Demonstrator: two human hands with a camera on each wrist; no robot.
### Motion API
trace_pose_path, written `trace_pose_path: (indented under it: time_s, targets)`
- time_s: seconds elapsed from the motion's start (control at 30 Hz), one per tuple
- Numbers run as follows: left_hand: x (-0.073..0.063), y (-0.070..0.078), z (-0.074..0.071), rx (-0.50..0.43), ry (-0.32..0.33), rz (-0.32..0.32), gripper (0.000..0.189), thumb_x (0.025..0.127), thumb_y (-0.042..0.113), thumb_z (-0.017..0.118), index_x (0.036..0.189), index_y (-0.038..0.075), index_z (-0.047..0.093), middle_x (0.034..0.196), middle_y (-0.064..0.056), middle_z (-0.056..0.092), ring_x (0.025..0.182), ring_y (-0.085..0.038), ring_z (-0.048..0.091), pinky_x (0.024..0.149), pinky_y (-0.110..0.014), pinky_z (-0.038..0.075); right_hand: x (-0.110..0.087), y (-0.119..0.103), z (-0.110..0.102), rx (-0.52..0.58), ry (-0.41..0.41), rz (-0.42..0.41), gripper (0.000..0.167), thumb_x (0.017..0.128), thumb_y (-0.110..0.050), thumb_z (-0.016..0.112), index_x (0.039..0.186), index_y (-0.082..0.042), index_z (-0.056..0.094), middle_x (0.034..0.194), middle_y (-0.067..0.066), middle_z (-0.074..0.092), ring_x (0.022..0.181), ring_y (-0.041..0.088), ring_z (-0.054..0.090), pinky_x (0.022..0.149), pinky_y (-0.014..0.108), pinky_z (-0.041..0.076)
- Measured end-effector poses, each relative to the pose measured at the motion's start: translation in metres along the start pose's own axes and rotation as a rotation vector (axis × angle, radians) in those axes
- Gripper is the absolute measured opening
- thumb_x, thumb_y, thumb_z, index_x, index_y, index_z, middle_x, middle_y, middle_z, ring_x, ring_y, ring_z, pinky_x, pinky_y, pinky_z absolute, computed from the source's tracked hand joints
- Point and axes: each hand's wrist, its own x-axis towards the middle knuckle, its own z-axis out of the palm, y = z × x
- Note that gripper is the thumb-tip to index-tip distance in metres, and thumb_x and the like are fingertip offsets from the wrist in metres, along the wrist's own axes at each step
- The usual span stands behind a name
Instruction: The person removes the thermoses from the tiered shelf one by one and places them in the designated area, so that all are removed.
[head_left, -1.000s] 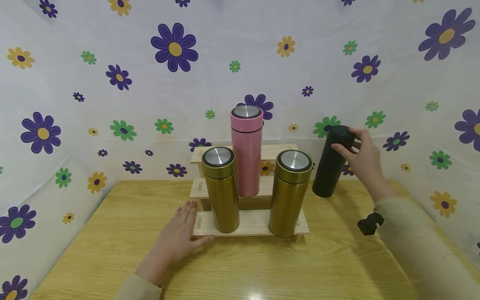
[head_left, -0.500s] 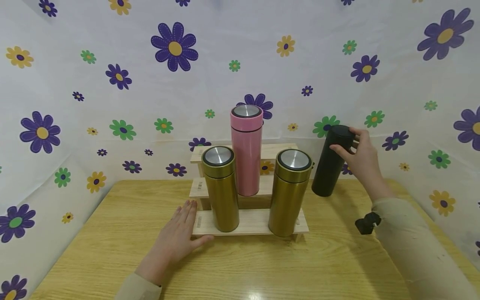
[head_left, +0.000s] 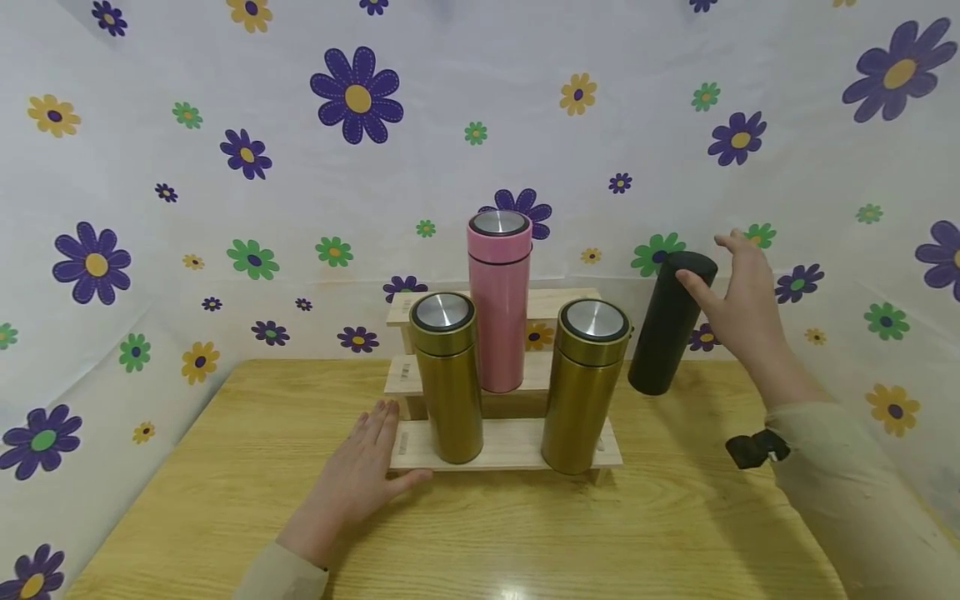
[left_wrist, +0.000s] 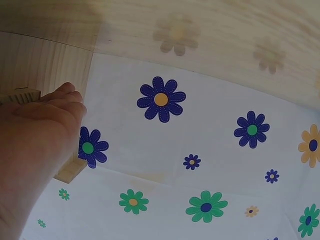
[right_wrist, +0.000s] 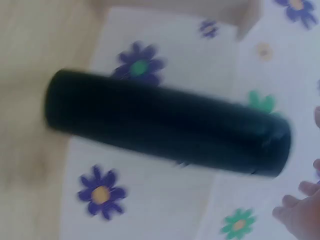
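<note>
A black bottle [head_left: 664, 333] stands on the table to the right of the wooden stepped rack [head_left: 510, 442]. My right hand [head_left: 750, 300] is beside its top, thumb and fingers spread; in the right wrist view the fingertips [right_wrist: 310, 187] are apart from the bottle. My left hand [head_left: 352, 467] lies with straight fingers against the left end of the rack's lowest step, thumb along its front edge. On that step stand a left gold thermos [head_left: 450, 392] and a right gold thermos [head_left: 581, 400]. A pink thermos [head_left: 501, 317] stands on the middle step.
The wood-grain table [head_left: 480, 533] runs under everything. A white cloth with printed flowers [head_left: 420, 92] hangs behind and at both sides. A dark device [head_left: 757, 450] is strapped at my right wrist.
My right hand has let go of the black bottle: its fingers have lifted off and spread, moving slightly right. The bottle stays standing in place. My left hand keeps its position on the rack.
</note>
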Motion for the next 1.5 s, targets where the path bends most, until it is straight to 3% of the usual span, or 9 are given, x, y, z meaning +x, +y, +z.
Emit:
trace_pose_path:
  time_s: [0.1,0.27,0.43,0.57,0.73,0.87,1.03,1.23,1.5]
  targets:
    - [0.0,-0.001,0.001,-0.008,0.003,-0.009,0.108,0.083,0.076,0.044,0.151,-0.002,0.015,0.156,-0.018,0.012,0.143,-0.032,0.014,0.117,-0.044,0.014,0.003,-0.022,-0.003,0.036,0.025,-0.111,0.063,0.096,-0.036,0.057,0.145,-0.002,0.035,0.156,0.014,0.021,0.143,0.033,0.015,0.114,0.058,0.012]
    - [0.0,-0.001,0.002,-0.016,0.011,0.0,0.108,0.083,0.076,0.045,0.15,-0.003,0.015,0.156,-0.019,0.012,0.143,-0.034,0.016,0.116,-0.045,0.014,0.008,-0.068,-0.008,0.054,-0.022,-0.325,0.053,0.096,-0.032,0.059,0.143,-0.013,0.044,0.153,0.003,0.032,0.141,0.026,0.024,0.112,0.059,0.018]
    - [0.001,0.0,0.001,-0.018,0.024,0.007,0.107,0.083,0.074,0.048,0.15,-0.004,0.016,0.155,-0.02,0.014,0.143,-0.034,0.016,0.116,-0.045,0.015,0.018,-0.11,-0.01,0.022,-0.116,-0.514,0.052,0.095,-0.035,0.059,0.144,-0.022,0.045,0.151,-0.002,0.037,0.139,0.022,0.029,0.112,0.056,0.024]
    - [0.002,-0.001,0.001,-0.006,0.031,0.008,0.108,0.083,0.074,0.048,0.15,-0.004,0.017,0.155,-0.021,0.015,0.142,-0.034,0.017,0.116,-0.045,0.016,0.031,-0.133,-0.002,0.04,-0.206,-0.602,0.053,0.095,-0.032,0.061,0.144,-0.023,0.045,0.15,-0.003,0.039,0.138,0.021,0.032,0.11,0.054,0.03]
    - [0.001,-0.001,0.001,0.0,0.026,0.003,0.108,0.082,0.074,0.047,0.15,-0.004,0.017,0.155,-0.02,0.016,0.142,-0.034,0.017,0.116,-0.045,0.016,0.044,-0.148,0.014,0.142,-0.358,-0.605,0.057,0.094,-0.028,0.061,0.147,-0.021,0.04,0.15,-0.002,0.037,0.136,0.019,0.036,0.105,0.047,0.04]
    - [0.0,-0.001,0.002,-0.001,0.022,0.002,0.107,0.083,0.074,0.047,0.15,-0.004,0.018,0.155,-0.02,0.016,0.143,-0.034,0.017,0.116,-0.045,0.016,0.049,-0.152,0.025,0.207,-0.477,-0.565,0.061,0.094,-0.03,0.061,0.149,-0.023,0.036,0.151,-0.004,0.035,0.135,0.021,0.036,0.104,0.048,0.04]
    - [0.0,0.0,0.002,-0.002,0.02,0.002,0.106,0.083,0.073,0.048,0.15,-0.004,0.017,0.156,-0.019,0.016,0.143,-0.033,0.016,0.116,-0.045,0.016,0.05,-0.158,0.031,0.22,-0.556,-0.548,0.065,0.092,-0.035,0.062,0.15,-0.032,0.032,0.152,-0.006,0.033,0.136,0.017,0.034,0.104,0.051,0.04]
    - [0.001,0.0,0.001,0.001,0.017,0.005,0.107,0.083,0.073,0.048,0.15,-0.004,0.017,0.156,-0.019,0.015,0.143,-0.033,0.016,0.116,-0.045,0.015,0.05,-0.166,0.031,0.194,-0.587,-0.59,0.065,0.092,-0.037,0.063,0.149,-0.033,0.033,0.154,-0.009,0.027,0.139,0.015,0.028,0.103,0.052,0.04]
    - [0.001,0.0,0.002,-0.008,0.004,-0.008,0.107,0.083,0.074,0.048,0.15,-0.003,0.017,0.156,-0.019,0.015,0.143,-0.032,0.014,0.117,-0.045,0.015,0.049,-0.171,0.032,0.128,-0.543,-0.637,0.054,0.094,-0.033,0.061,0.145,-0.026,0.045,0.151,-0.008,0.036,0.138,0.013,0.029,0.104,0.046,0.041]
